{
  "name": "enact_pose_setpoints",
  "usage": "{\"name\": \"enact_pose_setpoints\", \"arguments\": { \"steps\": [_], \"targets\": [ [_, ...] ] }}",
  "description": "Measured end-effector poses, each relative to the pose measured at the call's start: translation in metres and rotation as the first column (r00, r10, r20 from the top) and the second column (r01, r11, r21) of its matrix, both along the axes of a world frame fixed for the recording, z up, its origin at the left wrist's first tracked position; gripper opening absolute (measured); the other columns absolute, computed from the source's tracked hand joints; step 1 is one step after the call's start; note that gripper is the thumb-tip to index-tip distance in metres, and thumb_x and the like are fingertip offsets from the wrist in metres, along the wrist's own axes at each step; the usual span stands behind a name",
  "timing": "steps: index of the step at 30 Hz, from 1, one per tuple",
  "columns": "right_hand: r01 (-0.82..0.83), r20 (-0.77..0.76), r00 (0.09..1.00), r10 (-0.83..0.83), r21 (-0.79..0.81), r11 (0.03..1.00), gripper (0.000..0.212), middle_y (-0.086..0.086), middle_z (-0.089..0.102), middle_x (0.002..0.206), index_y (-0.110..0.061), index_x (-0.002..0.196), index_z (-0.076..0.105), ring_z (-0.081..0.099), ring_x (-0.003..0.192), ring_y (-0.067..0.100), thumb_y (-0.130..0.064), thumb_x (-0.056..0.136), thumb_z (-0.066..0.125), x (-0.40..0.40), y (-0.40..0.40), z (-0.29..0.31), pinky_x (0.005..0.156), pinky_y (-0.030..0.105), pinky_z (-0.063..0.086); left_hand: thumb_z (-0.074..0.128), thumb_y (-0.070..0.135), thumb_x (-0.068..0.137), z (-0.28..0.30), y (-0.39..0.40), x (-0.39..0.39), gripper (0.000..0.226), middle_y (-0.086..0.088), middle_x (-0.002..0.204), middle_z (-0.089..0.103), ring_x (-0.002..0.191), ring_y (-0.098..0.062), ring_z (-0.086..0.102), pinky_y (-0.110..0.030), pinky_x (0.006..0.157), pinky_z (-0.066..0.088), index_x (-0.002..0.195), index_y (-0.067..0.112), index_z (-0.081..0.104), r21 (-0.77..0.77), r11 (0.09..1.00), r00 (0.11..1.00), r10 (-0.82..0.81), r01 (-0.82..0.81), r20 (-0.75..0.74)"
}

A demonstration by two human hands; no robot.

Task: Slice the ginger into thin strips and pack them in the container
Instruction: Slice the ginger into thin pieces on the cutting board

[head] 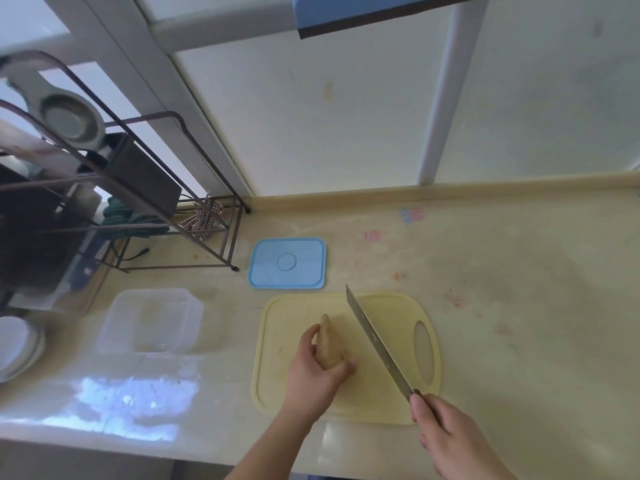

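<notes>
Ginger (325, 344) inside left hand (317, 370) grip (whole, seemingly).

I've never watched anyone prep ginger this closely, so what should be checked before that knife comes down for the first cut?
1. Ginger lies on the cutting board: ok.
2. Left hand grips the ginger: ok.
3. Right hand holds the knife by its handle: ok.
4. Left fingertips clear of the blade's path: cannot tell.
5. Clear container open beside the board, blue lid off: ok.
6. Any strips cut yet: none visible, not ok.
</notes>
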State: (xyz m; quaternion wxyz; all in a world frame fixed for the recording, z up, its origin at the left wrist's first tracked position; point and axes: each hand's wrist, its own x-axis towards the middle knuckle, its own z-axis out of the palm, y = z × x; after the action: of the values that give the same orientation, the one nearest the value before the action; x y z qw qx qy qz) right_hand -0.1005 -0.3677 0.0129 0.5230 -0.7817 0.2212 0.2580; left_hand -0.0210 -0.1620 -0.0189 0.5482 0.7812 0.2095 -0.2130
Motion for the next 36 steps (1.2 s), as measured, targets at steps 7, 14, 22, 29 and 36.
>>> {"name": "enact_pose_setpoints", "arguments": {
  "steps": [7,14,22,29,36],
  "targets": [
    [0.008,-0.003,1.0,-0.008,0.007,1.0,0.037,-0.006,0.04,0.04,-0.014,0.067,0.048,0.037,0.04,0.006,-0.034,0.097,0.05,-0.003,-0.002,0.002,0.049,0.019,0.03,0.073,0.014,0.077,0.011,0.02,0.002,0.065,-0.003,0.076,0.066,0.069,-0.02,0.056,-0.031,0.065,0.046,0.136,0.02,0.046,-0.309,0.937,0.965,-0.216,0.163,-0.148],
    [-0.005,0.089,0.996,0.011,-0.072,0.997,0.026,-0.005,0.054,0.048,-0.026,0.069,0.059,0.048,0.045,0.005,-0.034,0.093,0.058,-0.01,-0.015,0.005,0.057,0.021,0.041,0.076,0.02,0.075,0.019,0.04,0.043,0.035,-0.001,0.079,0.062,0.061,-0.011,0.056,-0.024,0.056,0.044,0.108,0.015,0.067,-0.105,0.97,0.95,-0.235,0.217,-0.206],
    [-0.163,0.082,0.982,0.171,-0.097,0.982,0.028,-0.007,0.052,0.047,-0.022,0.068,0.054,0.047,0.046,0.003,-0.031,0.094,0.056,-0.013,-0.02,0.006,0.053,0.017,0.037,0.073,0.035,0.085,0.027,0.022,0.061,0.042,-0.009,0.098,0.064,0.062,-0.024,0.066,-0.032,0.055,0.059,0.116,0.019,0.049,0.222,0.953,0.969,-0.164,0.204,-0.185],
    [-0.107,0.008,0.994,0.107,-0.002,0.994,0.034,-0.004,0.043,0.044,-0.018,0.067,0.048,0.04,0.042,0.006,-0.033,0.099,0.048,-0.014,-0.005,0.0,0.054,0.023,0.032,0.073,0.041,0.086,0.011,-0.002,0.03,0.055,0.007,0.106,0.056,0.094,-0.011,0.056,-0.027,0.083,0.05,0.135,0.03,0.049,0.399,0.853,0.907,-0.408,0.336,0.108],
    [0.0,-0.048,0.999,0.012,0.244,0.97,0.037,0.003,0.035,0.062,-0.011,0.073,0.049,0.035,0.055,0.019,-0.037,0.099,0.044,-0.016,0.025,0.009,0.055,0.033,0.025,0.076,0.003,0.083,0.004,0.003,0.023,0.067,-0.002,0.096,0.051,0.071,-0.016,0.059,-0.033,0.064,0.061,0.135,0.034,0.048,0.07,0.98,0.98,-0.19,0.185,0.066]
  ]
}}
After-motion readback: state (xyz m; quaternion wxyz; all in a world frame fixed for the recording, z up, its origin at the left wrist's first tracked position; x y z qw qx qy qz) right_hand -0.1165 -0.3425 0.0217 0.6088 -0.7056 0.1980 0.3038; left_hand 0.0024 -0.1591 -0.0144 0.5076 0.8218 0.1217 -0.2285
